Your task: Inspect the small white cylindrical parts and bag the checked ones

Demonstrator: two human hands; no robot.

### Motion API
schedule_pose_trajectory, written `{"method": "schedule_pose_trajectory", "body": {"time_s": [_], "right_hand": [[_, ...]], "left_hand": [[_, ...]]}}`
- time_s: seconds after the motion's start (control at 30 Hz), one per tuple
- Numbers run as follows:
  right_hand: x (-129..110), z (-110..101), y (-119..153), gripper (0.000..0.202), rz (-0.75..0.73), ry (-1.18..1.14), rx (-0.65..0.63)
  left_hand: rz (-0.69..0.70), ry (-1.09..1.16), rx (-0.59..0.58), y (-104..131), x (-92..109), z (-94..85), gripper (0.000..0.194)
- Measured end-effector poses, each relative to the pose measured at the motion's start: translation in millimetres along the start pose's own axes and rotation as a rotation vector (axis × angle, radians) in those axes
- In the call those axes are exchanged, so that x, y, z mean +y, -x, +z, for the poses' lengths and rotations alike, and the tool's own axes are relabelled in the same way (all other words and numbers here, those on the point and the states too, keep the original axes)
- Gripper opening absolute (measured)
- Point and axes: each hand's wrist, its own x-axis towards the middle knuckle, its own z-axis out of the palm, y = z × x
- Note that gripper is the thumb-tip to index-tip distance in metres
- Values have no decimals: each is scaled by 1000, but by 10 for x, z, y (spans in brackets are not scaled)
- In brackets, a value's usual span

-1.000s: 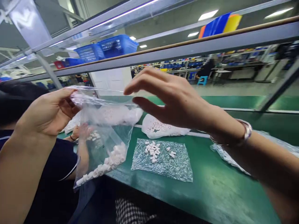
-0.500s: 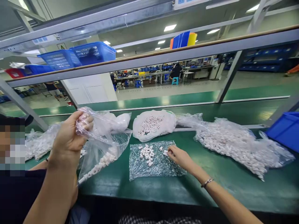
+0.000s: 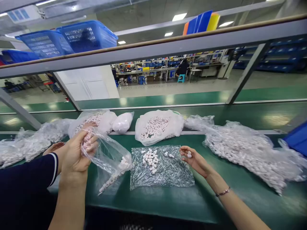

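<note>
In the head view, I see the left hand (image 3: 80, 150) with its grip bunched tight around the gathered top of a clear bag (image 3: 109, 156). Below that grip and toward the right hand, a row of white pieces (image 3: 111, 180) fills the bag's lower edge.

The right hand (image 3: 198, 161) is by the far right part of a crinkled plastic sheet (image 3: 168, 174), its fingers curled in, the grip closed on a small white piece (image 3: 189, 154). Left of that grip, two loose pieces (image 3: 169, 155) lie on the sheet, and farther left is a bigger pile (image 3: 150, 160). The sheet lies flat on the green table (image 3: 148, 201).

Beyond the right grip and to its left sits an open white bag (image 3: 176, 127) of small parts; to its right a big clear sack (image 3: 247, 153) of white pieces sprawls, with a blue bin (image 3: 297, 137) past it. Just beside the left hand, a co-worker's arm in a dark sleeve (image 3: 28, 177) reaches in. Blue baskets (image 3: 88, 35) stand on the shelf (image 3: 153, 49) above both hands.
</note>
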Motion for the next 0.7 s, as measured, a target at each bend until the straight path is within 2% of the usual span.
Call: {"method": "schedule_pose_trajectory", "body": {"time_s": [0.07, 0.17, 0.27, 0.33, 0.43, 0.57, 0.7], "right_hand": [[1, 27, -83, 46, 19, 14, 5], [58, 204, -176, 39, 20, 79, 9], [153, 345, -204, 38, 14, 91, -28], [196, 335, -211, 38, 29, 55, -58], [175, 186, -247, 44, 64, -50, -74], [39, 21, -332, 48, 71, -138, -84], [8, 167, -402, 38, 50, -43, -124]], "left_hand": [[23, -41, -10, 34, -37, 44, 38], [21, -100, -2, 72, -120, 84, 38], [25, -155, -15, 85, -216, 20, 34], [9, -170, -31, 100, -288, -58, 30], [-12, -165, -27, 156, -419, -137, 25], [-55, -171, -20, 273, -623, -114, 22], [-86, -195, -25, 412, -811, -68, 20]]}}
